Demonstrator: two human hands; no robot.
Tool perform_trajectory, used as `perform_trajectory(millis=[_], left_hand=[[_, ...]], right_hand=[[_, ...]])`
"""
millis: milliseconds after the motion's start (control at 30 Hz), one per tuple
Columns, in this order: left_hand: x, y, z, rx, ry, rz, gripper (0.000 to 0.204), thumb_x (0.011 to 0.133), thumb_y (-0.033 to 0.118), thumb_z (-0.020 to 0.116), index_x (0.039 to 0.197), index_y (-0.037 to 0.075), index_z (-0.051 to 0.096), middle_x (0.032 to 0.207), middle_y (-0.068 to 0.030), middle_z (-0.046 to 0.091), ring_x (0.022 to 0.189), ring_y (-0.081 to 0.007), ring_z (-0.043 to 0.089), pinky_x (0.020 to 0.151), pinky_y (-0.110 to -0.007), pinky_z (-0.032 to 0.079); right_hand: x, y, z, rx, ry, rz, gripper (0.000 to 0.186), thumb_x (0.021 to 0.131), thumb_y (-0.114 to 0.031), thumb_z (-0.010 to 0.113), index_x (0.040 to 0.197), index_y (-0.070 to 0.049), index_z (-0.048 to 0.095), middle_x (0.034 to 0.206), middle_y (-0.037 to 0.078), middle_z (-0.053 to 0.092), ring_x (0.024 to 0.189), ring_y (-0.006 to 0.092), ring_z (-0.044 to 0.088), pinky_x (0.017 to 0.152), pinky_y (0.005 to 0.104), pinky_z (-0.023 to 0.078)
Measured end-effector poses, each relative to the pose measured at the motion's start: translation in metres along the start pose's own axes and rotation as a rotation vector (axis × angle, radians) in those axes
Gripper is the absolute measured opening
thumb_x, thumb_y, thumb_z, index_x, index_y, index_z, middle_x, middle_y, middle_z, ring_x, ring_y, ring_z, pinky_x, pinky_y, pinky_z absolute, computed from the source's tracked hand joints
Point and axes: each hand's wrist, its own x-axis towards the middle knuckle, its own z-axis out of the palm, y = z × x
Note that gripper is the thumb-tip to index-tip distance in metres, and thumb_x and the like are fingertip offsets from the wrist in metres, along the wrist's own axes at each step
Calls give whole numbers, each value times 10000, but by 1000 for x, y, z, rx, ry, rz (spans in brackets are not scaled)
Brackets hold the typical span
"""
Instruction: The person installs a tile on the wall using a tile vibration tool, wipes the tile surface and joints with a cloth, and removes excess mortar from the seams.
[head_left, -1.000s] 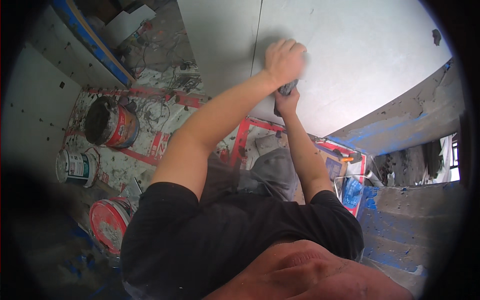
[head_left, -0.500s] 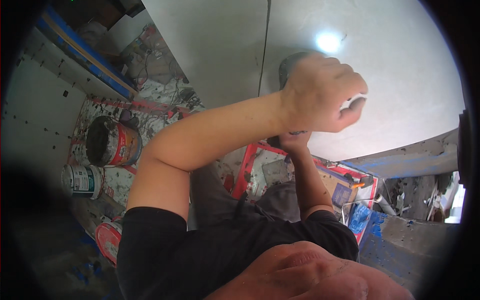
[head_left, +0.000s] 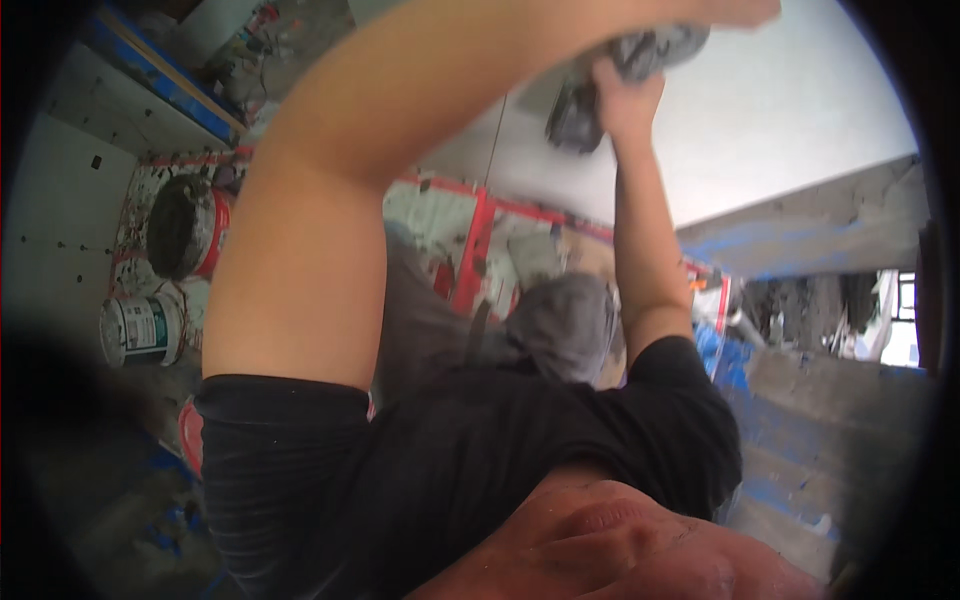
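My left hand (head_left: pixel 730 12) is blurred and partly cropped at the top edge, over a dark grey tool (head_left: pixel 575 110); whether it grips the tool I cannot tell. My right hand (head_left: pixel 625 95) is closed on the tool below and right of its dark body, with the thumb pointing up. The tool is against or just in front of a large pale tile panel (head_left: pixel 790 100); contact is unclear. My left arm spans much of the picture.
A bucket of dark mix (head_left: pixel 175 228) and a white labelled bucket (head_left: pixel 138 330) stand at left beside a pale wall (head_left: pixel 65 200). Red-taped floor sheeting (head_left: pixel 475 250) lies below. Blue-marked concrete ledges (head_left: pixel 790 420) and an opening (head_left: pixel 890 315) are at right.
Both hands and the tool have moved up and to the right in the picture; my left arm has risen to the top edge. The tool's dark body now shows.
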Motion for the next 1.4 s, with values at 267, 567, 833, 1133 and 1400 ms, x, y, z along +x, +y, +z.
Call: perform_trajectory(millis=[267,567,833,1133,1400], left_hand=[[-146,-89,70,-34,357,-185,203,949,198,581,1002,23,667,982,-216,652,971,-417,610,871,-472,494],[-390,-199,141,170,-702,-1068,374,868,199,588,1111,-63,697,1099,-231,736,1028,-377,720,878,-452,553],[-405,-217,220,-134,-673,-1345,554,873,59,577,1391,-104,464,1073,-228,722,892,-292,758,715,-459,598],[-430,-251,343,-936,-173,-1625,921,946,74,577,1535,-1,-126,1007,-123,669,752,-202,690,571,-339,524],[-443,-207,388,-616,-11,-1463,1105,856,134,582,1483,-79,-303,1226,-350,612,1139,-437,634,1028,-447,488]], right_hand=[[-157,74,-37,-47,64,453,299,770,-161,762,981,32,677,825,74,707,724,150,631,710,334,529],[-337,179,8,710,127,1450,116,865,-137,643,787,-71,589,648,52,550,561,217,549,558,359,498],[-401,187,17,673,-71,1654,147,863,-213,622,777,-101,581,649,45,545,565,217,536,570,377,477],[-401,196,24,654,-72,1806,197,883,-283,600,800,-106,577,666,12,551,569,187,528,554,347,461],[-387,192,35,689,42,1884,197,903,-271,595,911,-75,590,681,-16,545,579,142,527,546,313,460]])
